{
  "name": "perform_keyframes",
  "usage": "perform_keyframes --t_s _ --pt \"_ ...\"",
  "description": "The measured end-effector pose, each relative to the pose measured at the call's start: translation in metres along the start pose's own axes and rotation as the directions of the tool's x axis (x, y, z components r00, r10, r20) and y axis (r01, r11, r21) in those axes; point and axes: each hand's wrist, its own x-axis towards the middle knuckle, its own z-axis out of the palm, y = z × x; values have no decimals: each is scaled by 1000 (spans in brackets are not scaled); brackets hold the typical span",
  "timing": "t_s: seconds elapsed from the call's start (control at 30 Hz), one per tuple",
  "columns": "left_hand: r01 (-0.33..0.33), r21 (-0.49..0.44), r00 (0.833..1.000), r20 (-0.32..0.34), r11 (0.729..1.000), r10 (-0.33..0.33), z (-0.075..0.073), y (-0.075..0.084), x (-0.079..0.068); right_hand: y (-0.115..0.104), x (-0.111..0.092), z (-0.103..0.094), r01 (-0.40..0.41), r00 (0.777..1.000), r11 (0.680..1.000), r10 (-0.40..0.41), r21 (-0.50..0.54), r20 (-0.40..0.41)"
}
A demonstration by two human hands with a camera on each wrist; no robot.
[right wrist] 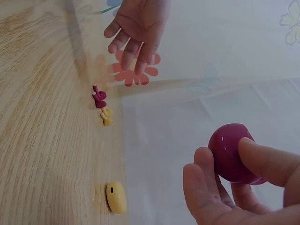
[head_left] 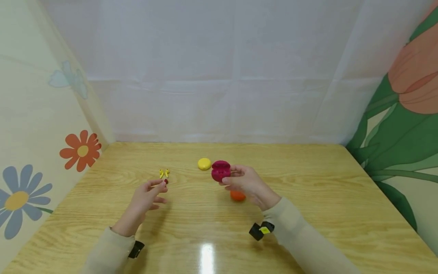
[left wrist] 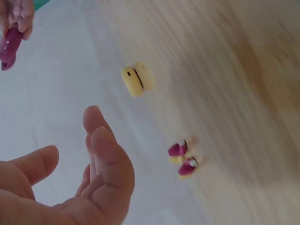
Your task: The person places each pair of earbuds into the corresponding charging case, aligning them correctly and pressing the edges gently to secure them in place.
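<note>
In the head view my right hand (head_left: 251,186) holds a magenta earbud case (head_left: 221,171) up off the table, its lid raised. The right wrist view has thumb and fingers round the shell of that case (right wrist: 233,153). My left hand (head_left: 147,199) is over the table's left part. Its thumb and fingers stand apart with nothing between them in the left wrist view (left wrist: 98,187). Just past its fingertips, two magenta earbuds (left wrist: 188,166) lie on the table against a pair of yellow earbuds (head_left: 164,173). From the head, the fingertips partly hide the magenta pair.
A closed yellow case (head_left: 204,164) lies on the wooden table (head_left: 308,171), left of the magenta case. Beneath my right hand is an orange rounded object (head_left: 237,196), partly covered. A white cloth (head_left: 219,76) hangs behind the table, with flower-patterned panels at both sides.
</note>
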Motion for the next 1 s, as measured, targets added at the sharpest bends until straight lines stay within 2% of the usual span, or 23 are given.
perform_keyframes --t_s 0.47,0.7,0.8,1.0 --pt "20 138 1000 -12 990 -19 -15 -10 6 1 0 1 14 1000 1000 -14 2 12" --pt "33 225 999 14 974 -37 -23 -14 19 3 -1 2 15 1000 1000 -15 7 18" --pt "48 216 998 24 975 -54 -26 -15 25 3 -1 1 20 999 1000 -20 4 27" --pt "125 102 988 83 987 -134 -34 -19 37 3 -2 -1 28 999 1000 -28 2 46"
